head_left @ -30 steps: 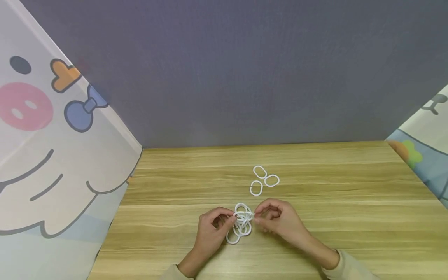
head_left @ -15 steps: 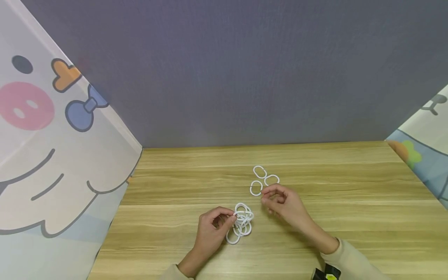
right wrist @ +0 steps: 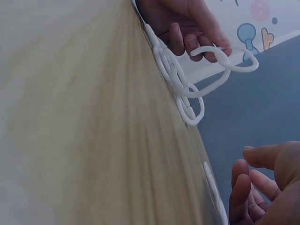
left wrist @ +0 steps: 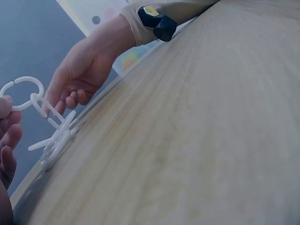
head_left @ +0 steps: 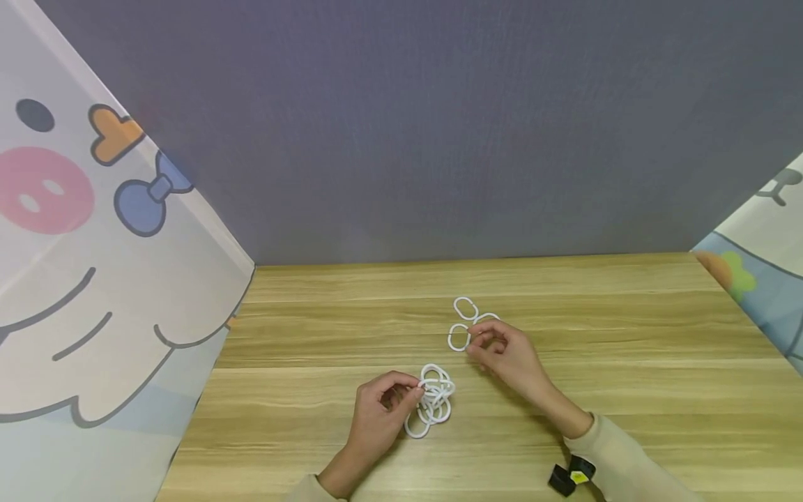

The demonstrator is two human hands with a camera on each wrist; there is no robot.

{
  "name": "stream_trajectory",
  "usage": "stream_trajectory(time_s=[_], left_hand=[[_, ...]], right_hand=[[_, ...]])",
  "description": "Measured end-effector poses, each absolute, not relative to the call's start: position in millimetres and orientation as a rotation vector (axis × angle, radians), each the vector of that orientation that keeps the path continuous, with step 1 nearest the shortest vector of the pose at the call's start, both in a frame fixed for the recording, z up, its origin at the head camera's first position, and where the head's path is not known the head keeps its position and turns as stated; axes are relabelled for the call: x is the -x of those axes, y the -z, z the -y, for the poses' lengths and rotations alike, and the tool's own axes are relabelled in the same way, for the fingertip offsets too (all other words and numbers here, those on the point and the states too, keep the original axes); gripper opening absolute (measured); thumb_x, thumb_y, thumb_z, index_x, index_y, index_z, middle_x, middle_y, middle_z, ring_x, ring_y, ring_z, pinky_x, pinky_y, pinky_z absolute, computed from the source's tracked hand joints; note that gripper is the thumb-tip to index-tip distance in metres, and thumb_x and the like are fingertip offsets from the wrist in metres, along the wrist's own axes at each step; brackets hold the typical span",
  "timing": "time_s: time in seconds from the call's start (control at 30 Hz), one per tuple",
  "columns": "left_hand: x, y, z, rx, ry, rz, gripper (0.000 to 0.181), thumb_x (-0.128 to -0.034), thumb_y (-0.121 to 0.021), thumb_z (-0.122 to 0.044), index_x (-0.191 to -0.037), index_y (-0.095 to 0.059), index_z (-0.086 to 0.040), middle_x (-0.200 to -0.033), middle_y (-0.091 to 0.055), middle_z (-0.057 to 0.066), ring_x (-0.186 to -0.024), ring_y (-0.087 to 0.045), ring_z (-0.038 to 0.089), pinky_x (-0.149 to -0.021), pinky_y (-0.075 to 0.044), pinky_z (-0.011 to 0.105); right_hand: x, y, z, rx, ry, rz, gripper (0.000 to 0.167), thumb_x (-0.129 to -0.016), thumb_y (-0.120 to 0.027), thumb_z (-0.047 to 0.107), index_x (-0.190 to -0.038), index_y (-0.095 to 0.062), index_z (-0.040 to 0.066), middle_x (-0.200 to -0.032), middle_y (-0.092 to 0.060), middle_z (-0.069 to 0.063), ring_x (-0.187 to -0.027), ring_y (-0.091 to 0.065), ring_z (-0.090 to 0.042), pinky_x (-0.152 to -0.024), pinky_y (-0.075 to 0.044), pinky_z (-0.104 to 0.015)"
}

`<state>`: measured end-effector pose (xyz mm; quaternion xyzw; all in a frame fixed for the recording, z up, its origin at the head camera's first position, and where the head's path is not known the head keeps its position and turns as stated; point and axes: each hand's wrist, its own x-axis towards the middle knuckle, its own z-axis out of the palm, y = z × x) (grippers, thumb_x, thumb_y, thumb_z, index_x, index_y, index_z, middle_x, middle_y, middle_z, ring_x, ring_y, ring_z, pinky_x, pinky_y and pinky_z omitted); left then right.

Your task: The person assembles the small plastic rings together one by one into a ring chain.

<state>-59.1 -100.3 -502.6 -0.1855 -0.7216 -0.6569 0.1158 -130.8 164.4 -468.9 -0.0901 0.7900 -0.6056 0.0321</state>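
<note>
My left hand [head_left: 383, 408] pinches one white C-shaped plastic link between thumb and index finger. From it trails a bunch of joined white links [head_left: 443, 416], most of them lying heaped on the table. In the right wrist view the raised link [right wrist: 251, 70] hooks through another one. Up and to the right, my right hand [head_left: 514, 359] has its fingers loosely bent at the edge of a loose link [head_left: 450, 339]; its thumb and index finger look apart, with nothing between them. A second loose link [head_left: 456, 307] lies behind, and a third [head_left: 488, 314] is partly covered by the right hand.
The wooden table [head_left: 301, 335] meets a grey panel [head_left: 439, 139] at its back edge. Cartoon-printed panels [head_left: 188, 293] flank both sides. A black device [head_left: 572, 474] is strapped on the right sleeve.
My right hand has left the bunch of links and moved up to the loose links, then shifted slightly at their edge. The left hand and its bunch have stayed put.
</note>
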Motion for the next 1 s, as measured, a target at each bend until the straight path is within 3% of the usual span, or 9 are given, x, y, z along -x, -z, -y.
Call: stream_trajectory(time_s=[0.47, 0.8, 1.0], left_hand=[[59.9, 503.1, 101.9, 0.552, 1.912, 2.142, 0.009, -0.0979, -0.079, 0.005, -0.100, -0.080, -0.005, -0.083, -0.075, 0.010, -0.072, -0.057, -0.001, -0.054, -0.044, 0.018], [59.7, 503.1, 101.8, 0.539, 1.903, 2.171, 0.008, -0.0982, -0.080, 0.002, -0.100, -0.080, -0.005, -0.085, -0.076, 0.009, -0.073, -0.058, 0.000, -0.056, -0.045, 0.017], [60.2, 503.7, 101.5, 0.533, 1.900, 2.172, 0.008, -0.0977, -0.081, 0.002, -0.099, -0.080, -0.006, -0.084, -0.076, 0.008, -0.073, -0.058, -0.001, -0.055, -0.045, 0.017]], right_hand=[[147.7, 482.6, -161.3, 0.223, 1.822, -2.422, 0.039, -0.093, -0.088, 0.000, -0.127, -0.072, -0.006, -0.087, -0.072, -0.012, -0.058, -0.065, -0.013, -0.047, -0.052, -0.026], [154.0, 482.3, -154.4, 0.229, 1.665, -2.579, 0.042, -0.091, -0.092, 0.008, -0.127, -0.074, -0.001, -0.074, -0.069, -0.003, -0.050, -0.061, -0.012, -0.042, -0.050, -0.026], [155.8, 483.9, -153.7, 0.308, 1.505, -2.732, 0.046, -0.087, -0.096, 0.011, -0.127, -0.075, -0.001, -0.067, -0.065, 0.004, -0.045, -0.056, -0.008, -0.048, -0.048, -0.025]])
